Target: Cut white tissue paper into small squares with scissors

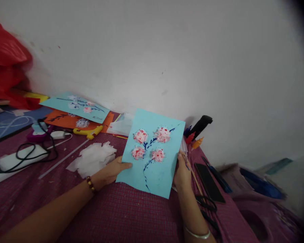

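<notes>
A light blue sheet of paper (134, 175), tilted up toward me, carries pink-and-red flower clusters and a dark blue stem with leaves. My left hand (116, 169) grips its lower left edge, thumb on the front and fingers hidden behind. On the right edge, my right hand (182, 172) is closed around the paper, and its fingers are partly hidden. A slim dark-tipped stick, perhaps a brush or pen, seems to lie against the right hand. Crumpled white tissue (95, 158) rests just beyond my left wrist.
Another blue flower picture (91, 116) lies over an orange sheet (58, 116) at the back left. A yellow-handled tool (91, 133), white power strip (27, 155) and black cable are on the left. Paint tubes (198, 143), black phone (209, 182) and scissors (206, 203) lie right. A wall stands behind.
</notes>
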The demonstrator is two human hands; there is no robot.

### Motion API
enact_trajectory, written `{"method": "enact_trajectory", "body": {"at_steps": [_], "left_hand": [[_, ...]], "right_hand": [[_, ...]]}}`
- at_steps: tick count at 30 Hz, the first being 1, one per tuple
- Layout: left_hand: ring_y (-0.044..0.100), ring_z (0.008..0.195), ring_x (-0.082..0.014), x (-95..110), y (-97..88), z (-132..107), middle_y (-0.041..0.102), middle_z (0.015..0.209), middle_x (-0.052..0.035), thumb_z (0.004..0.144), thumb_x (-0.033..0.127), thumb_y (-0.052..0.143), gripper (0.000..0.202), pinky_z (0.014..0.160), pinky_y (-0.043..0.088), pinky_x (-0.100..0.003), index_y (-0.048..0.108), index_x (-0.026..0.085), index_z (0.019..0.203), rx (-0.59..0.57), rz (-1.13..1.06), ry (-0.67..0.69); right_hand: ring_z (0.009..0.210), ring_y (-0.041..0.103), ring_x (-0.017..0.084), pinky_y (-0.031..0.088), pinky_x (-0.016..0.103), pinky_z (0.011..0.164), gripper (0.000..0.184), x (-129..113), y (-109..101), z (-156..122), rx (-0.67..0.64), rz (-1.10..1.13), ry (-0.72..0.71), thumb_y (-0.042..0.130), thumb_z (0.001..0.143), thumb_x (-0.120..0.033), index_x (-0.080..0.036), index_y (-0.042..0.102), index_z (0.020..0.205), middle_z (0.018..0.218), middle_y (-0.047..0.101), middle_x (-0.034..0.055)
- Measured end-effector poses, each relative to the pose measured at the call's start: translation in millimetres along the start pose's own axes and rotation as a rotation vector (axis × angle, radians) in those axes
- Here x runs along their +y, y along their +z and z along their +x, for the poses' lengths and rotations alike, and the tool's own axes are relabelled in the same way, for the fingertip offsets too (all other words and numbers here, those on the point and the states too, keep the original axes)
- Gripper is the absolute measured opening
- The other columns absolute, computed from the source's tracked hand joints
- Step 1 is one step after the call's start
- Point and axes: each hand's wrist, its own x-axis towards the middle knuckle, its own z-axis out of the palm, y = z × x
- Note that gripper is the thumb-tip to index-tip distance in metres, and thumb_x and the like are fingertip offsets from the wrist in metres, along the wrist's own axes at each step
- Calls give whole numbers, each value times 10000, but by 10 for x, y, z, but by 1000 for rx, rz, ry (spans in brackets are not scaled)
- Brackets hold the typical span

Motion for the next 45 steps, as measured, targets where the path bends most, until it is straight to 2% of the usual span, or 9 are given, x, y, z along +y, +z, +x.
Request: {"method": "enact_trajectory", "body": {"at_steps": [5, 9, 15, 19, 23, 26, 30, 35, 45], "left_hand": [[726, 775, -290, -1, -37, 15, 758, 949, -152, 665, 259, 823, 452, 786, 558, -441, 687, 100, 1066, 20, -21, 72], [723, 832, -290, -16, -55, 29, 761, 957, -130, 701, 265, 798, 397, 810, 553, -422, 697, 137, 1062, 3, -72, 109], [722, 823, -309, -12, -62, 42, 762, 924, -145, 647, 262, 831, 473, 805, 552, -445, 691, 102, 1070, 48, -98, 71], [721, 842, -298, -26, -88, 55, 761, 956, -135, 684, 253, 807, 463, 819, 553, -432, 683, 116, 1108, 45, -94, 64], [721, 874, -301, -39, -110, 72, 753, 1016, -131, 670, 254, 817, 545, 865, 543, -460, 658, 148, 1180, 42, -122, 50], [722, 878, -315, -28, -114, 73, 743, 1046, -154, 676, 234, 813, 565, 876, 531, -488, 641, 122, 1202, 46, -141, 33], [725, 851, -317, 1, -106, 59, 746, 1027, -165, 658, 228, 823, 564, 854, 539, -483, 646, 95, 1176, 65, -141, 25], [727, 840, -305, -1, -116, 57, 753, 1013, -138, 663, 237, 813, 548, 836, 547, -470, 652, 119, 1173, 94, -111, 40], [723, 791, -317, 4, -71, 43, 759, 944, -139, 681, 202, 777, 511, 790, 550, -480, 657, 111, 1169, 171, -52, 78]], "right_hand": [[636, 631, 103, 498, 234, 576, 249, -66, -72, 108, 41, 127, 6, 658, 739, -358, -244, 680, 959, 848, 720, -19], [620, 631, 109, 507, 247, 573, 236, -46, -96, 110, 37, 149, 19, 681, 730, -327, -225, 683, 943, 820, 717, -14], [575, 600, 109, 488, 239, 550, 190, -41, -52, 52, 20, 139, 16, 721, 725, -354, -201, 647, 809, 707, 676, -36], [550, 564, 100, 464, 224, 523, 252, -80, -15, 35, 23, 133, 2, 739, 719, -405, -206, 585, 736, 647, 622, -61], [558, 566, 105, 458, 219, 510, 270, -104, 10, 13, 21, 122, 0, 735, 726, -421, -213, 563, 727, 630, 608, -65], [547, 568, 102, 451, 215, 498, 267, -111, 17, -6, -3, 110, 13, 724, 743, -428, -205, 577, 733, 624, 617, -56], [510, 555, 95, 444, 219, 484, 276, -94, 23, -28, -46, 89, 31, 718, 751, -437, -189, 600, 736, 622, 628, -44], [494, 544, 93, 436, 224, 479, 274, -54, 30, -48, -74, 65, 34, 717, 749, -441, -189, 610, 748, 621, 631, -44], [498, 541, 93, 424, 219, 479, 268, -59, 46, -61, -81, 25, 29, 700, 770, -440, -195, 599, 725, 611, 626, -46]]}}
